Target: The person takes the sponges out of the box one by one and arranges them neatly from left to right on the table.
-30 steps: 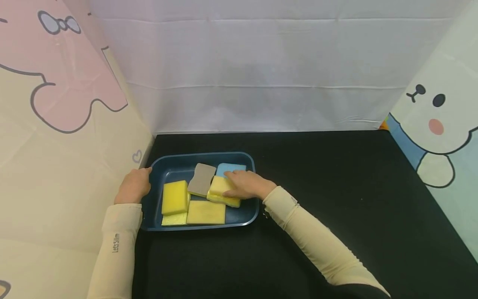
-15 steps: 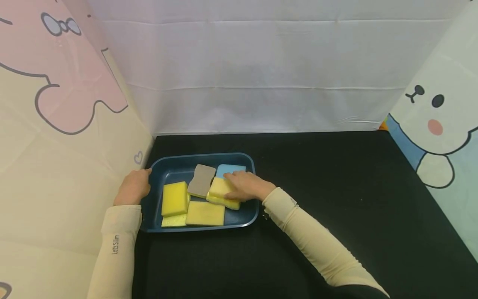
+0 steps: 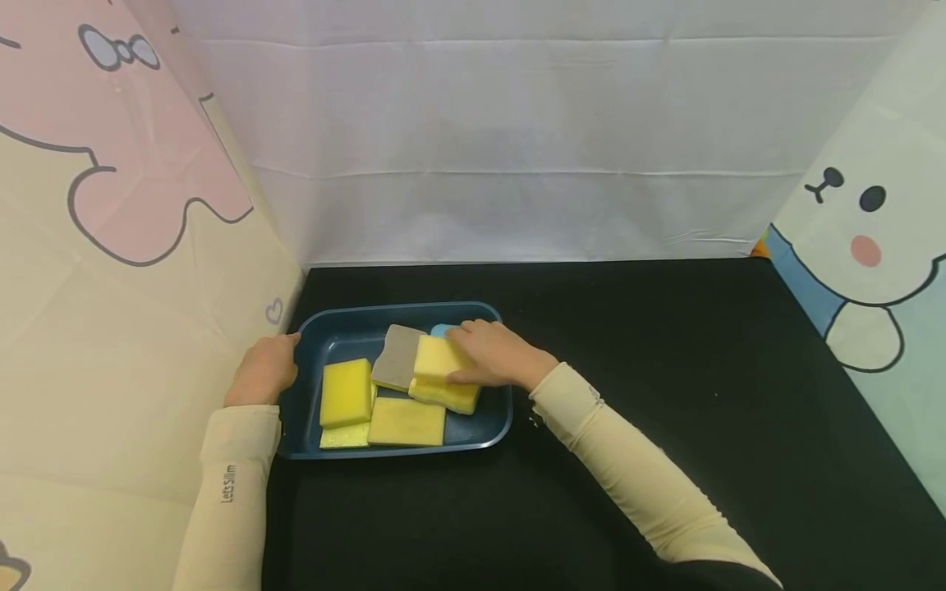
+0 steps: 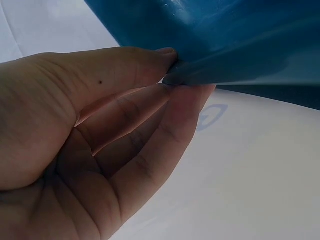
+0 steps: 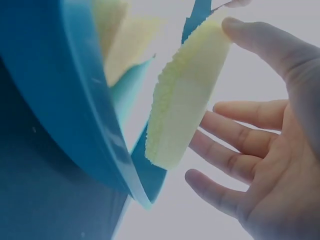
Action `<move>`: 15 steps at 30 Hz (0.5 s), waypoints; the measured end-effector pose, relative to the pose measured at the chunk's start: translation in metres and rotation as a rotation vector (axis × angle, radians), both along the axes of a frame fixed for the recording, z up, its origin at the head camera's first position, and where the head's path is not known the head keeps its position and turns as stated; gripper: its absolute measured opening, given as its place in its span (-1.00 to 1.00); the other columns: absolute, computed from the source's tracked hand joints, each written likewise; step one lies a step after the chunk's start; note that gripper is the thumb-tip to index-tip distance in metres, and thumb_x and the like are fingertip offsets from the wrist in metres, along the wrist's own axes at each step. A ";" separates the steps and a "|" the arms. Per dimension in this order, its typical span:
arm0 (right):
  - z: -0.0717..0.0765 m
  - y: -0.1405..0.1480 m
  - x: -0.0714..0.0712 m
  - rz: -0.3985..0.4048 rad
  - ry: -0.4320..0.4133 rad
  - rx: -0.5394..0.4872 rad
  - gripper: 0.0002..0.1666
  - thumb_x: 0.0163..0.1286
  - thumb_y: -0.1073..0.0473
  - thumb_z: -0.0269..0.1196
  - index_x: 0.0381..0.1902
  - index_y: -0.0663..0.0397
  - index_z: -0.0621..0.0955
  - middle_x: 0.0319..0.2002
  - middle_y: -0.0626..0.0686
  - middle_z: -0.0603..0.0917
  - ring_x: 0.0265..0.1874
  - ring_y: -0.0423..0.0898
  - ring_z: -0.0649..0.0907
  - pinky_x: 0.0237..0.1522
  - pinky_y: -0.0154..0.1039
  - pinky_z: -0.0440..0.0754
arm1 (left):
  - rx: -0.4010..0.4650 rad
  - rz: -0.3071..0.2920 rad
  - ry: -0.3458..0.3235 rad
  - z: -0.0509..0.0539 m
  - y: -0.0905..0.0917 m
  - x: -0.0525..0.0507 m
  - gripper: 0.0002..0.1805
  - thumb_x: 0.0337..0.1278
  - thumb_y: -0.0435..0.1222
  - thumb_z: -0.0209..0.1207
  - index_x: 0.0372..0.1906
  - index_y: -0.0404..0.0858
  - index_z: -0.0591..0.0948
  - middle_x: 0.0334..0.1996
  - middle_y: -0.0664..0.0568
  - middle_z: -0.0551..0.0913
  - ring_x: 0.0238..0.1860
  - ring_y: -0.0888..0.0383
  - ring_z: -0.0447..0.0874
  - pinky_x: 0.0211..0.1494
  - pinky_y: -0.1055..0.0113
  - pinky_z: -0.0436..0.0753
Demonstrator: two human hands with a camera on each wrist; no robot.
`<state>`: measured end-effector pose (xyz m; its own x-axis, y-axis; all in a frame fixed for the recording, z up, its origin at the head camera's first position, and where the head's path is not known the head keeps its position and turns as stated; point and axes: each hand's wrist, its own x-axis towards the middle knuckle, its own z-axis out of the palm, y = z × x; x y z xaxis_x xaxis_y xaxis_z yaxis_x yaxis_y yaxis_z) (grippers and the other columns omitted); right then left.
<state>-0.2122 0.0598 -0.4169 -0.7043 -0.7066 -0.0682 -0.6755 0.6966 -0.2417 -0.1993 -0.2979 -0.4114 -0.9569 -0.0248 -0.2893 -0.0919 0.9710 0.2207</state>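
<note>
Yellow, rough-sided sponge (image 5: 189,95) gripped between half-spread right fingers (image 5: 245,140); tray rim (image 4: 240,72) pinched by nearly closed left fingers (image 4: 157,155)

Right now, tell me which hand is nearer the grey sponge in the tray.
Right. The right hand holds a yellow sponge just right of the grey sponge; the left hand pinches the left rim of the blue tray, farther off.
</note>
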 end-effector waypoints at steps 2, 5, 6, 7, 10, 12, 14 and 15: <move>0.006 0.004 -0.001 0.007 0.005 -0.007 -0.19 0.32 -0.28 0.31 0.31 0.15 0.49 -0.02 0.05 0.61 -0.14 -0.08 0.53 -0.08 -0.15 0.55 | -0.002 0.002 -0.002 0.000 0.000 0.000 -0.40 0.21 -0.64 0.01 0.39 -0.60 0.27 0.28 -0.58 0.32 -0.20 -0.24 0.50 -0.32 0.17 0.54; 0.012 0.013 -0.005 0.016 0.009 -0.024 -0.20 0.30 -0.24 0.33 0.30 0.19 0.49 0.06 0.10 0.61 -0.08 -0.05 0.53 -0.02 -0.12 0.56 | -0.008 0.002 -0.003 0.001 0.000 0.000 -0.40 0.21 -0.64 0.00 0.39 -0.59 0.27 0.27 -0.58 0.33 -0.21 -0.23 0.50 -0.32 0.17 0.53; 0.014 0.016 -0.006 0.017 0.012 -0.029 -0.20 0.30 -0.23 0.34 0.30 0.19 0.49 0.09 0.11 0.60 -0.07 -0.04 0.53 -0.01 -0.11 0.56 | -0.009 0.004 -0.004 0.001 0.000 0.000 -0.40 0.21 -0.63 0.00 0.39 -0.59 0.27 0.28 -0.58 0.33 -0.21 -0.23 0.50 -0.32 0.17 0.53; 0.015 0.020 -0.008 0.017 0.017 -0.032 -0.20 0.30 -0.22 0.34 0.30 0.19 0.50 0.10 0.11 0.60 -0.05 -0.04 0.53 0.01 -0.11 0.56 | -0.008 0.008 -0.007 0.001 0.000 0.000 -0.39 0.21 -0.63 0.01 0.40 -0.59 0.27 0.28 -0.58 0.32 -0.21 -0.23 0.50 -0.33 0.18 0.53; 0.018 0.031 -0.013 0.018 0.030 -0.046 -0.21 0.28 -0.19 0.37 0.30 0.19 0.50 0.14 0.13 0.58 0.00 -0.01 0.53 0.07 -0.06 0.54 | -0.010 0.016 -0.014 0.001 0.001 0.000 -0.39 0.22 -0.63 0.02 0.40 -0.58 0.26 0.28 -0.58 0.32 -0.20 -0.23 0.50 -0.33 0.20 0.54; 0.020 0.039 -0.016 0.020 0.038 -0.054 -0.22 0.27 -0.17 0.39 0.29 0.19 0.51 0.13 0.13 0.58 0.03 0.01 0.53 0.09 -0.03 0.53 | -0.007 0.025 -0.018 0.002 0.002 0.000 -0.38 0.23 -0.63 0.04 0.41 -0.58 0.25 0.29 -0.58 0.31 -0.20 -0.23 0.51 -0.32 0.21 0.55; 0.020 0.048 -0.020 0.018 0.043 -0.063 -0.23 0.25 -0.14 0.41 0.28 0.19 0.52 0.13 0.14 0.58 0.04 0.03 0.53 0.11 -0.01 0.52 | -0.006 0.030 -0.019 0.002 0.003 0.000 -0.38 0.23 -0.63 0.04 0.41 -0.58 0.24 0.29 -0.58 0.31 -0.19 -0.24 0.51 -0.33 0.21 0.55; 0.020 0.053 -0.022 0.015 0.046 -0.064 -0.23 0.24 -0.13 0.41 0.28 0.19 0.52 0.13 0.14 0.58 0.04 0.03 0.53 0.11 0.00 0.52 | -0.006 0.031 -0.019 0.002 0.003 0.000 -0.38 0.23 -0.63 0.04 0.41 -0.58 0.24 0.28 -0.58 0.31 -0.19 -0.24 0.51 -0.33 0.21 0.55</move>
<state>-0.2341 0.1127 -0.3968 -0.6947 -0.7192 0.0098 -0.6975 0.6703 -0.2534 -0.1988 -0.2947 -0.4098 -0.9499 -0.0565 -0.3075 -0.1265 0.9689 0.2126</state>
